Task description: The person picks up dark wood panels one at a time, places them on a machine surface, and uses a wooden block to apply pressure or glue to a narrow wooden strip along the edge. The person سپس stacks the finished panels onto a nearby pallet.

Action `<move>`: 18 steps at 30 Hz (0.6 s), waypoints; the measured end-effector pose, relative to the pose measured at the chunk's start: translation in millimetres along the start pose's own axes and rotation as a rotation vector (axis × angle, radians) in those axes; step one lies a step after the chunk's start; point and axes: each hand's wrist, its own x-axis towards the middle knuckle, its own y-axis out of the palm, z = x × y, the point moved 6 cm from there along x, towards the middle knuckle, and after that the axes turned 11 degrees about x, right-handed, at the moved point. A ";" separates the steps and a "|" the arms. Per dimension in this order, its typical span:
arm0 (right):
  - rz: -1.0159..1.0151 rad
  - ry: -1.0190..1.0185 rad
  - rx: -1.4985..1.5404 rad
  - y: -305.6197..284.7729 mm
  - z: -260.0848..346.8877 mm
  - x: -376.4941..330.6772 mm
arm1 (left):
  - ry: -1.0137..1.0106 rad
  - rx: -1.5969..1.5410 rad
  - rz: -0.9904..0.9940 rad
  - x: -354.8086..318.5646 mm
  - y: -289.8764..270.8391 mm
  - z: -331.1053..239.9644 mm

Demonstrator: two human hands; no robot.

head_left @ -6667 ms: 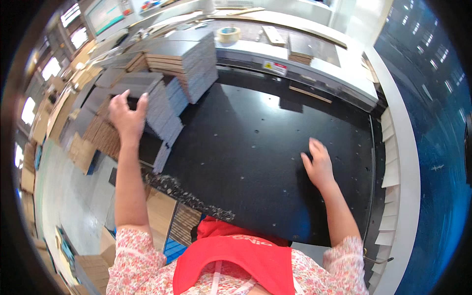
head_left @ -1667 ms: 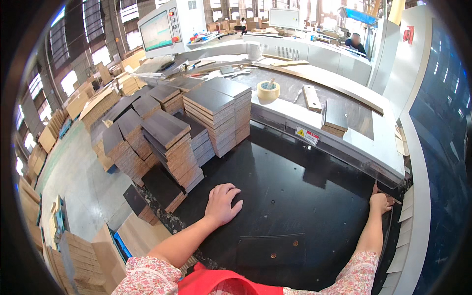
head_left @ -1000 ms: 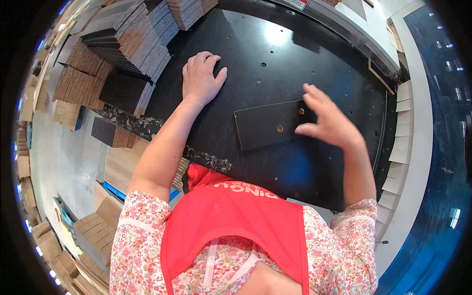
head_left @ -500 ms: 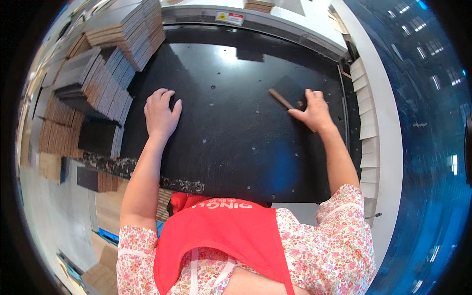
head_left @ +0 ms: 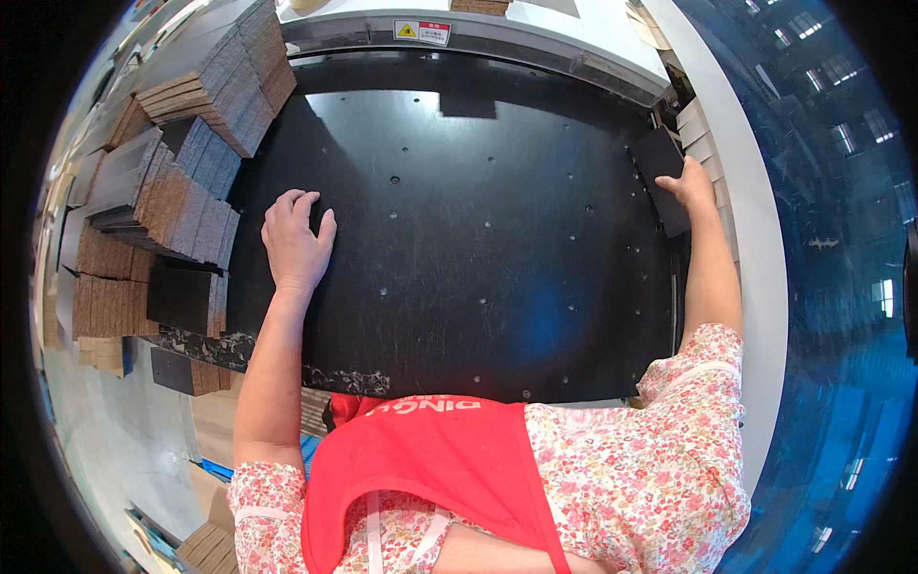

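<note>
The bench (head_left: 459,239) is black; the apron (head_left: 430,469) red; the sleeves (head_left: 650,459) white with small pink flowers; the stacked boards (head_left: 182,201) grey-brown.

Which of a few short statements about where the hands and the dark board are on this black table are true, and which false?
1. The left hand lies flat on the black perforated work table. True.
2. The right hand rests in the middle of the table. False: it is at the table's right edge, on a dark rectangular board.
3. Stacks of grey-topped cardboard sheets stand at the left of the table. True.
4. Both hands hold the dark board. False: only the right hand touches it.
</note>
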 end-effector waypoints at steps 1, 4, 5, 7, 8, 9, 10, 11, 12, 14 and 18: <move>0.096 0.106 0.128 -1.7 16.3 -2.2 | -0.012 0.011 0.007 -1.6 -0.5 3.9; 0.075 0.171 0.132 -13.5 33.4 1.1 | -0.011 0.022 0.001 -2.6 1.0 5.7; -0.028 0.105 0.048 -12.4 28.9 5.2 | -0.005 0.023 -0.006 -2.4 1.3 4.9; -0.044 0.068 -0.110 -6.2 28.3 10.5 | -0.005 0.019 -0.003 -1.1 1.7 3.2; -0.032 0.085 -0.069 -6.3 24.5 14.8 | -0.006 0.018 -0.001 -0.7 1.7 2.5; -0.018 0.102 -0.026 -6.6 20.6 19.1 | -0.010 0.005 0.004 -0.6 1.7 2.7; -0.004 0.119 0.016 -6.8 16.0 21.7 | -0.014 -0.007 0.008 -0.5 1.7 2.8; -0.165 0.018 -0.124 -11.0 19.9 20.0 | -0.017 -0.021 0.013 -0.3 1.8 2.7; -0.106 0.031 -0.131 -8.2 22.5 20.6 | -0.021 -0.023 0.015 -0.8 1.2 3.5; 0.010 0.057 -0.147 -3.5 26.6 20.8 | -0.027 -0.028 0.019 -1.6 0.7 4.6; -0.051 0.112 -0.113 -6.0 17.1 22.7 | -0.029 -0.020 0.024 -1.1 1.5 4.1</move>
